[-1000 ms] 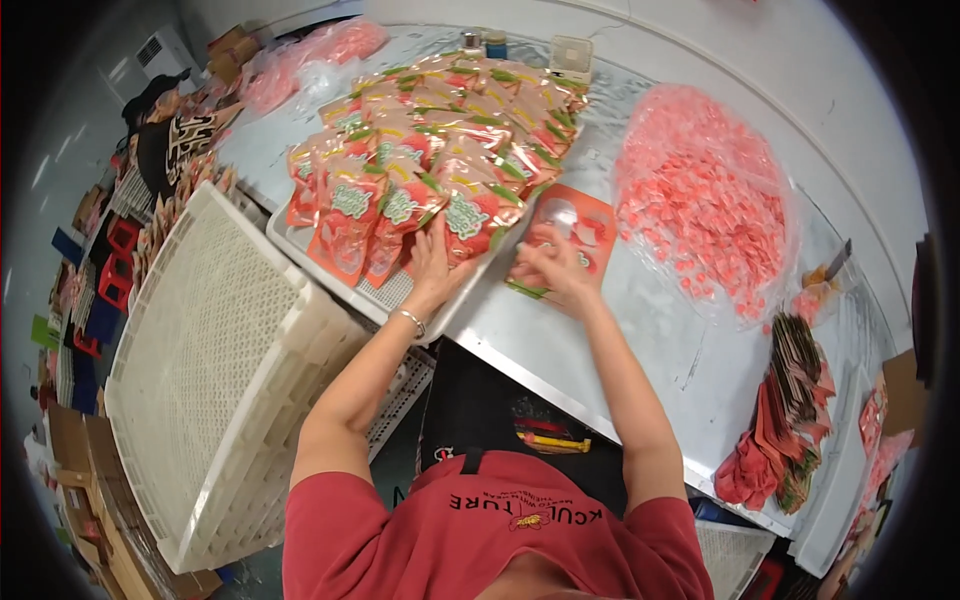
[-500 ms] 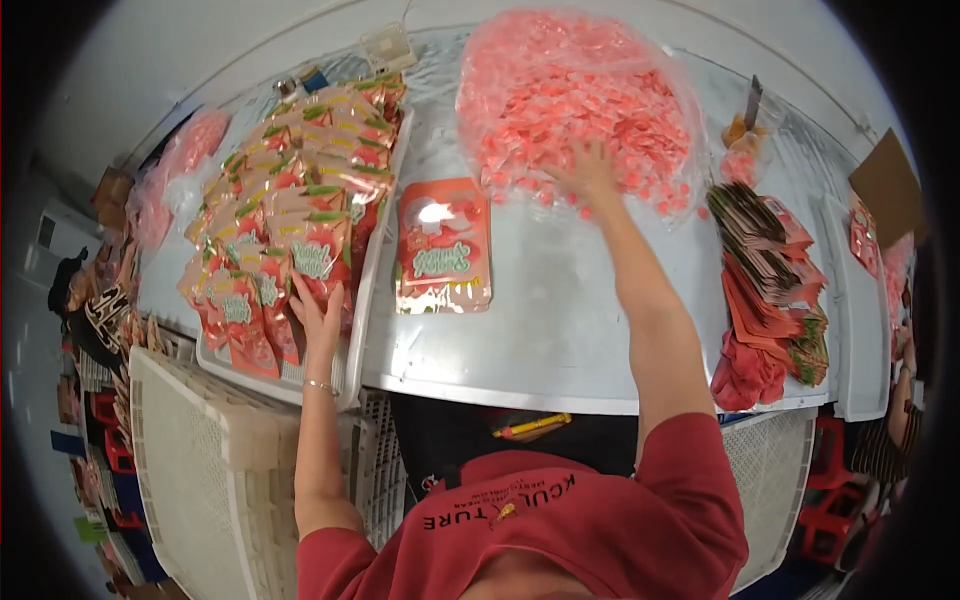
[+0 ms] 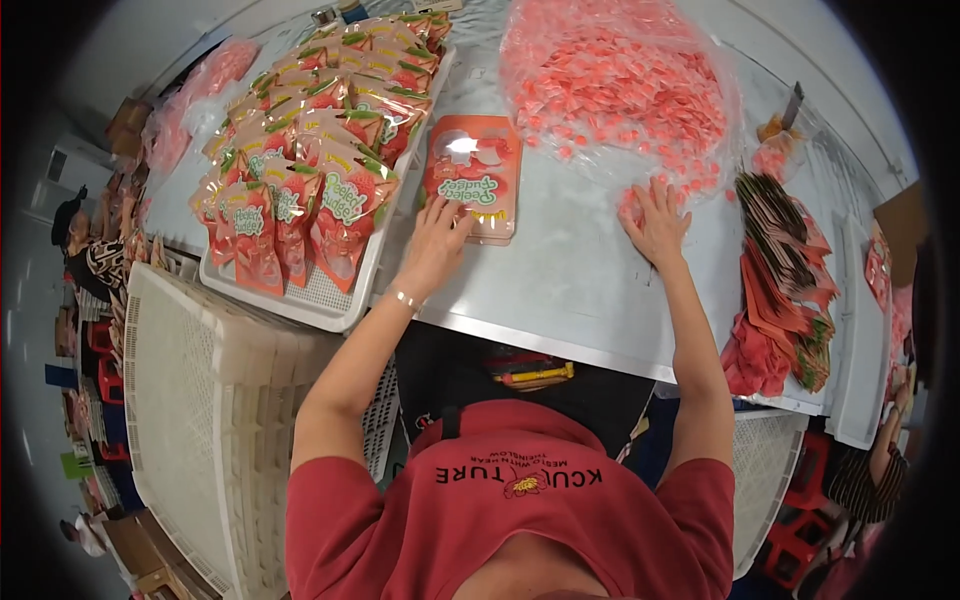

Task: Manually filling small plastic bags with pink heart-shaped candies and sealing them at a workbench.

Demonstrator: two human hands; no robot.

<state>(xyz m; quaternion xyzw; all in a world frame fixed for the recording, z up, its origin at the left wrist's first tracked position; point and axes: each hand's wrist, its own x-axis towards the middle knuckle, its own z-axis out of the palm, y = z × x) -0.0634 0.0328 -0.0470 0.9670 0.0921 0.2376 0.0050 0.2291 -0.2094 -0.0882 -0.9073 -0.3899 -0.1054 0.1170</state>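
A red-orange flat pouch (image 3: 472, 150) lies on the white table, apparently on top of others. My left hand (image 3: 437, 243) rests at its lower left edge, fingertips stretched onto it without closing round it. To the right, my right hand (image 3: 657, 228) is palm down with fingers apart, at the near edge of a spread of small pink wrapped pieces (image 3: 620, 90). Several of those pieces lie by its fingers; whether any sit under the palm is hidden. The heap spills from a large clear plastic bag (image 3: 540, 25).
On the left a white tray (image 3: 345, 318) holds rows of filled pouches (image 3: 345, 200). Stacks of flat pouches (image 3: 780, 240) and a crumpled red cloth (image 3: 757, 355) lie at right. White crates (image 3: 180, 400) stand below the table. Other people work at both sides.
My left hand has moved right from the filled pouches in the tray to the flat pouch. My right hand has drawn back from the heap toward its near edge. The view has shifted.
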